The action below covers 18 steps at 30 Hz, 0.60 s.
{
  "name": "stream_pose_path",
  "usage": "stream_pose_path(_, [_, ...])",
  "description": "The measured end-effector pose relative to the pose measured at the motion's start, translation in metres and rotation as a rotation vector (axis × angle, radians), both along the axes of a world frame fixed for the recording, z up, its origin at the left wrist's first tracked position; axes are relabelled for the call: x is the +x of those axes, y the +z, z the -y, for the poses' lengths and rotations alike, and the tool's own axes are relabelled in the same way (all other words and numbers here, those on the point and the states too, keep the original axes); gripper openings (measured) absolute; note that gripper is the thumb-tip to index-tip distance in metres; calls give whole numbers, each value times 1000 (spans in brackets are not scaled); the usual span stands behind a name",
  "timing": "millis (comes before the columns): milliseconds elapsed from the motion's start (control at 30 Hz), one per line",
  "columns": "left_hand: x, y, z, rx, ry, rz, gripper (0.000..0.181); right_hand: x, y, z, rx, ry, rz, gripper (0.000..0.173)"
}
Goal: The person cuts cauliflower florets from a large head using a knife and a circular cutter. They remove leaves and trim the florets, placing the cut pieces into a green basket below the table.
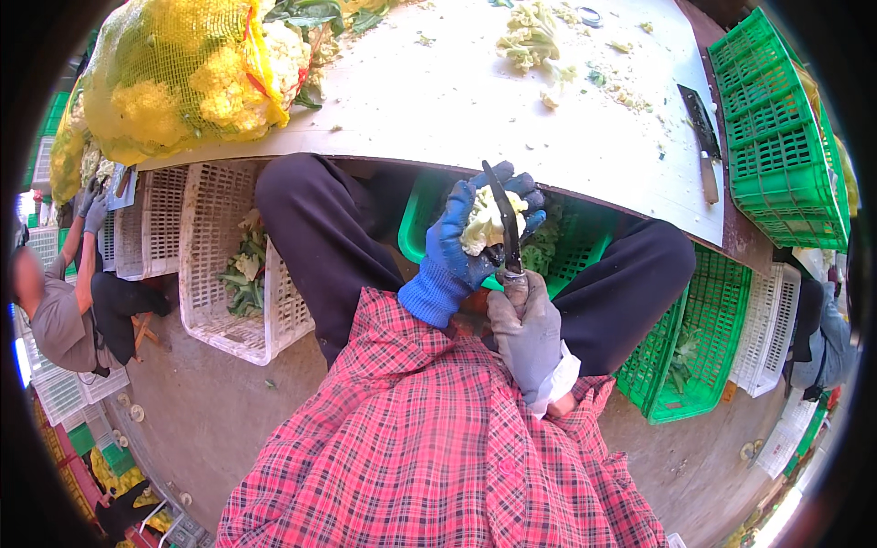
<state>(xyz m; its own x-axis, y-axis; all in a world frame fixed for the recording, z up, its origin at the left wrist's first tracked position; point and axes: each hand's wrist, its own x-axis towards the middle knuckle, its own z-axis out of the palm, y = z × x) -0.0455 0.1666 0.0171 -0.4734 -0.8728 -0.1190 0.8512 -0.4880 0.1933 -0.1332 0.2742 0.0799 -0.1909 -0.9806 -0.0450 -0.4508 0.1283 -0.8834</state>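
Note:
My left hand point(455, 253), in a blue work glove, holds a piece of cauliflower point(485, 222) over my lap, just in front of the table edge. In a grey glove, my right hand point(529, 335) grips the handle of a knife point(508, 226). Its dark, narrow blade points toward the table and lies across the near side of the cauliflower. Beneath both hands, between my knees, is a green plastic crate point(582, 240) with cauliflower pieces in it. More cauliflower florets point(531, 41) lie on the white tabletop point(411, 89).
A yellow mesh bag of cauliflowers point(171, 75) sits at the table's left. A cleaver point(700, 123) lies near its right edge, beside a green crate point(781, 137). A white crate point(226, 329) with leaves stands left of my legs, another green crate point(706, 342) right. A co-worker point(68, 308) sits far left.

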Motion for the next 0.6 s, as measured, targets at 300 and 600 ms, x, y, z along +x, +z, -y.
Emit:
stream_pose_path(300, [-1,-20,-2,125,12,-120,55,-7,-38,8,123,-29,-203,30])
stream_pose_path(600, [7,-37,-4,26,-41,-37,56,-27,-22,20,614,-109,677,41])
